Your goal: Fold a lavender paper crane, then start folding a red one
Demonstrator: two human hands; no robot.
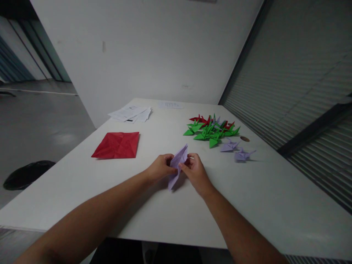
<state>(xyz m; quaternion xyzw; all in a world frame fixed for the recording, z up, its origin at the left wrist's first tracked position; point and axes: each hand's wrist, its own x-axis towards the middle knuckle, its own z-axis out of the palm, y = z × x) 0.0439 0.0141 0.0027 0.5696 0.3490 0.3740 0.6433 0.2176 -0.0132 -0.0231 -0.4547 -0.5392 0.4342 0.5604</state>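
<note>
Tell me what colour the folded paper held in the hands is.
The folded paper is pale purple; it shows best in the head view.

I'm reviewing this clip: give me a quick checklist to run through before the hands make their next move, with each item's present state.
1. Left hand gripping the lilac paper: ok, thumb and fingers hold its left side.
2. Right hand on the same paper: ok, thumb on its face, fingers by its right edge.
3. Red sheet apart from the hands: ok, it lies on the table to the left.
4. Pile of paper cranes apart from the hands: ok, beyond the right hand.
5. Two lilac cranes apart from the right hand: ok, off to its right.
6. Creases sharp on the lilac paper: cannot tell, too small to judge.
</note>
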